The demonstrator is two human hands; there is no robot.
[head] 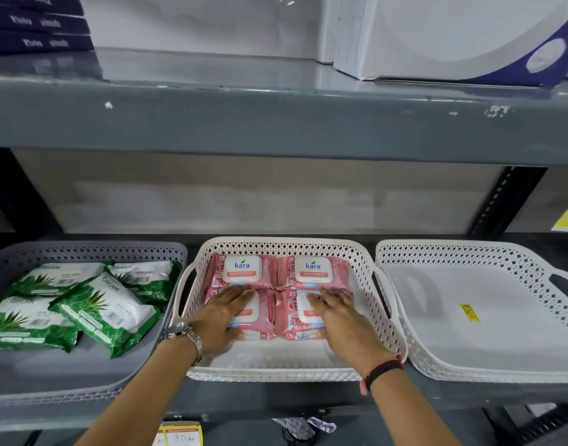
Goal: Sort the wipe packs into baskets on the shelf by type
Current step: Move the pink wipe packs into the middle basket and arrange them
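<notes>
Both hands (221, 317) flat on glossy pink packs (240, 272), white lattice basket (285, 375).

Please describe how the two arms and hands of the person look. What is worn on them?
Both forearms are bare, with no sleeves in view. The left hand has a silver metal wristwatch with a link band on its wrist. The right hand has a black band on its wrist, with a red thread or cord beside it. No gloves; I cannot make out any rings.

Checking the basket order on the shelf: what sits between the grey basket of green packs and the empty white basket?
In the head view, a white basket holding four pink wipe packs, with both hands resting on the front two.
</notes>
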